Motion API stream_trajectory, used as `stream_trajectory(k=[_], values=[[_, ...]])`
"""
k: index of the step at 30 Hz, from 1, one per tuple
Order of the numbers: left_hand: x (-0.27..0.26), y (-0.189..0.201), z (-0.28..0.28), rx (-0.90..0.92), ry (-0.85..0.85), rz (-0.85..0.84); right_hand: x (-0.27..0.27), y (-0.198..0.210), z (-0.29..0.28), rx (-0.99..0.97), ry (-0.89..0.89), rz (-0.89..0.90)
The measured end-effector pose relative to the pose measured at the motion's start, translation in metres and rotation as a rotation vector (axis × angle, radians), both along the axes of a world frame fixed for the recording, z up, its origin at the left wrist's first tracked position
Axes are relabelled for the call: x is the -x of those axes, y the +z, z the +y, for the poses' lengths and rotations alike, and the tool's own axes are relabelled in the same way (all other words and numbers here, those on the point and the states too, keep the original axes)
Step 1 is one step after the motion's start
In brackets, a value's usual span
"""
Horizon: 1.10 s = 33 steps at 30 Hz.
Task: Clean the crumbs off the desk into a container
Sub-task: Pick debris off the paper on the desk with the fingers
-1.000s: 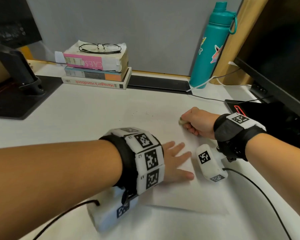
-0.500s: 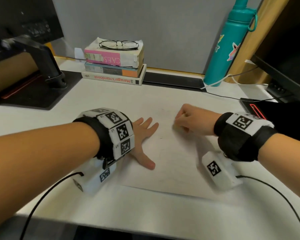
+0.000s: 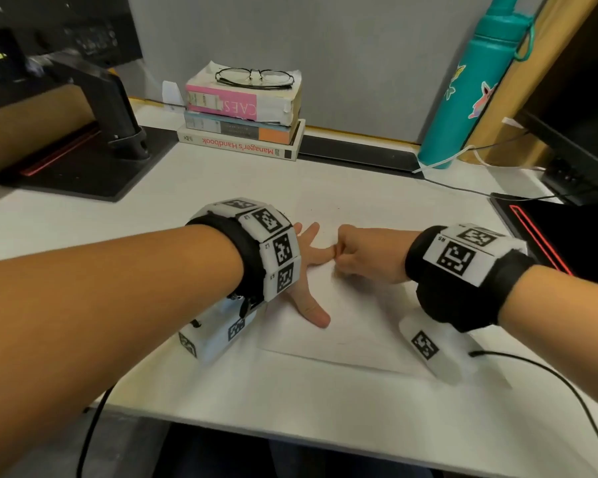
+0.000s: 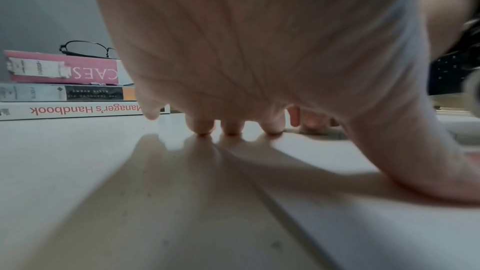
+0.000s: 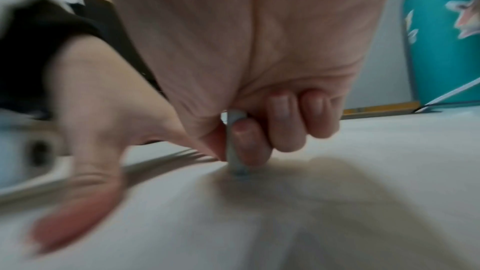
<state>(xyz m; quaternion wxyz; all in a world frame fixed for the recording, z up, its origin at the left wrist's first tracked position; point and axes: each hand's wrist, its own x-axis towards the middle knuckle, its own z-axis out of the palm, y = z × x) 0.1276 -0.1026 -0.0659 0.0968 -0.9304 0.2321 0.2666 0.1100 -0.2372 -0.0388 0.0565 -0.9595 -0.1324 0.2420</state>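
Note:
A white paper sheet (image 3: pixel 356 326) lies on the white desk (image 3: pixel 221 188). My left hand (image 3: pixel 308 260) rests flat on the sheet's left part with fingers spread; its fingertips (image 4: pixel 231 128) press down. My right hand (image 3: pixel 359 258) is a fist right beside the left index finger. It pinches a small grey eraser (image 5: pixel 233 145) whose lower end touches the paper. A few faint dark specks (image 3: pixel 310 209) lie on the sheet beyond the hands. No container shows.
Three stacked books (image 3: pixel 242 122) with glasses (image 3: pixel 254 77) on top stand at the back. A teal bottle (image 3: pixel 470 84) stands at the back right, with cables (image 3: pixel 463 189) beside it. Monitor bases sit at the left (image 3: pixel 83 160) and the right (image 3: pixel 560 229).
My right hand has slid left and nearer across the paper until it meets the left index finger. The left hand has shifted toward the sheet's left side and stays flat.

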Motion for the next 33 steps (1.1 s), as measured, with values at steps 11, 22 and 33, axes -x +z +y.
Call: stream_trajectory(k=[11, 22, 33], values=[[-0.001, -0.004, 0.002, 0.064, 0.017, -0.007, 0.016, -0.008, 0.005, -0.034, 0.133, 0.046], [0.000, -0.003, -0.001, 0.013, 0.017, -0.005, 0.016, -0.007, -0.003, -0.035, 0.067, 0.019], [-0.004, -0.003, -0.005, -0.033, 0.040, 0.012, 0.002, 0.001, -0.013, 0.122, -0.019, -0.050]])
